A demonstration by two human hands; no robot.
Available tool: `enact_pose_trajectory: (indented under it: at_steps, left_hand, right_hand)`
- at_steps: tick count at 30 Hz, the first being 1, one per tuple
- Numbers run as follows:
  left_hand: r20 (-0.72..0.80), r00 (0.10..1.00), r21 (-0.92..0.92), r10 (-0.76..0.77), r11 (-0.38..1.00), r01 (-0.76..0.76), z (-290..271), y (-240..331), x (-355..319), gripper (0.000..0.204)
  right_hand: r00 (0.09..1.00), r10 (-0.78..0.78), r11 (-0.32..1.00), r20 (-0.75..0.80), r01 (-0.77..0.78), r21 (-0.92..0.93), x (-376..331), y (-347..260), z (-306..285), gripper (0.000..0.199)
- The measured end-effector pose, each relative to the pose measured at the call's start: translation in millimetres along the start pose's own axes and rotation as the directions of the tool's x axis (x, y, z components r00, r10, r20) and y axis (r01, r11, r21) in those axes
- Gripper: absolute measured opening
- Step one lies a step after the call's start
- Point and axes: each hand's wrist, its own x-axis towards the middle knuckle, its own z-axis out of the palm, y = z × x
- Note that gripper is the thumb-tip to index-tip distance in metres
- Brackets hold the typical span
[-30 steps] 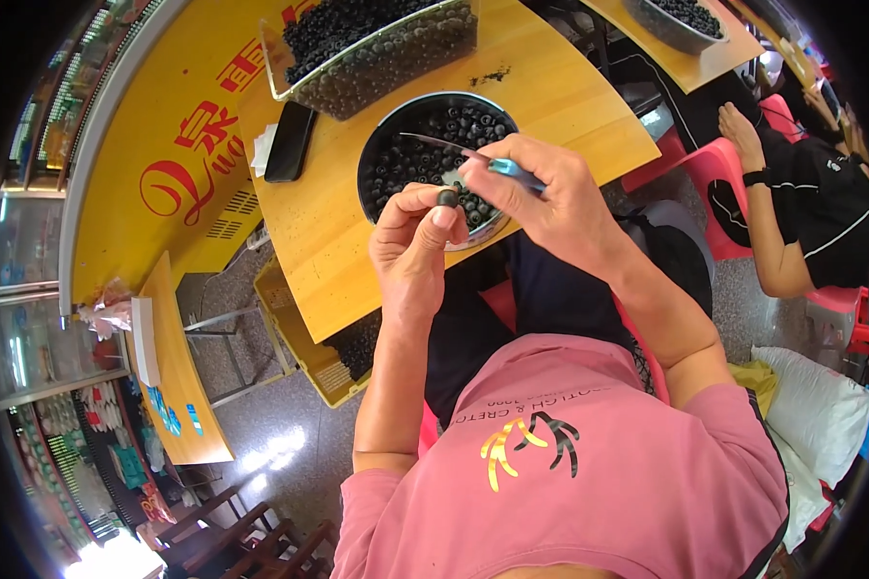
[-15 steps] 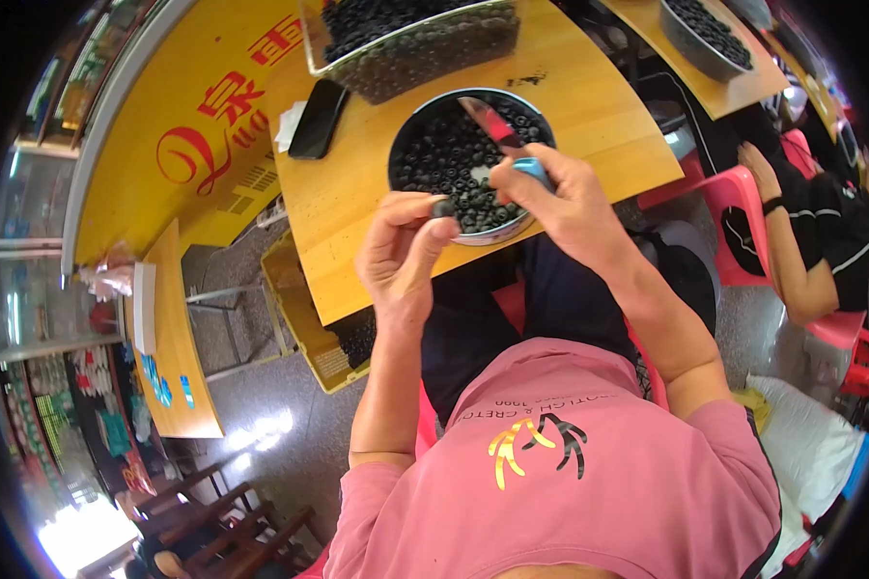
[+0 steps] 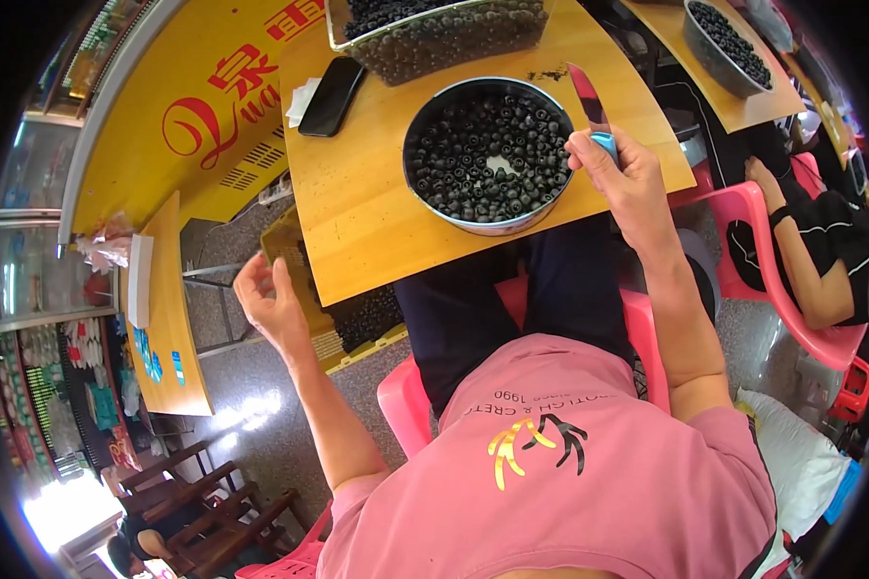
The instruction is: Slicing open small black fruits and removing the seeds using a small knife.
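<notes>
My right hand (image 3: 628,179) grips a knife (image 3: 589,98) by its blue handle, its blade pointing up and away over the table, just right of the bowl. A round metal bowl (image 3: 492,228) in front of me holds many small, dark, round nut-like pieces (image 3: 473,145), and a pale patch of its bottom shows among them. My left hand (image 3: 272,301) is out past the table's left edge, above a yellow crate (image 3: 282,236) with more dark pieces (image 3: 367,318) inside. Its thumb and fingers are apart, and nothing shows between them.
A clear container (image 3: 454,48) of dark pieces stands at the table's (image 3: 357,222) far side. A black phone (image 3: 333,96) lies on white tissue (image 3: 299,102). At right, a co-worker's arm (image 3: 797,251) rests near a pink chair (image 3: 758,207); another bowl (image 3: 729,48) stands on a farther table.
My left hand has moved from the bowl's near edge, where it pinched a dark piece, left and down over the crate; the piece no longer shows. My right hand has drawn the knife rightward.
</notes>
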Motion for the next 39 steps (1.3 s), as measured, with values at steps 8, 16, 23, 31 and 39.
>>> enact_pose_trajectory:
  at_steps: [8,16,23,31,39]
  left_hand:
    - [0.647,0.572,-0.353,0.505,0.863,-0.362,90.0,135.5,6.0,0.013]
    - [0.840,0.112,-0.297,0.530,0.624,-0.723,170.2,136.3,5.9,0.019]
    - [0.819,0.331,-0.424,0.468,0.884,-0.198,146.4,151.0,0.4,0.023]
    - [0.696,0.563,-0.533,0.446,0.846,-0.010,122.7,167.8,-17.5,0.018]
    - [0.777,0.561,-0.576,0.287,0.683,0.448,112.5,168.9,-26.7,0.020]
  right_hand:
    - [0.999,0.008,0.999,0.041,-0.006,-0.050,-7.1,-3.3,-2.0,0.026]
    - [0.998,0.004,0.998,0.067,0.000,-0.062,-14.3,-11.8,-15.7,0.025]
    - [0.989,0.065,0.998,0.134,-0.067,0.005,-11.6,-4.2,-3.4,0.024]
    - [0.979,0.045,0.999,0.201,-0.038,-0.038,-7.6,-10.2,26.5,0.025]
    - [0.958,0.134,0.950,0.252,-0.196,0.242,-8.0,-18.9,29.9,0.023]
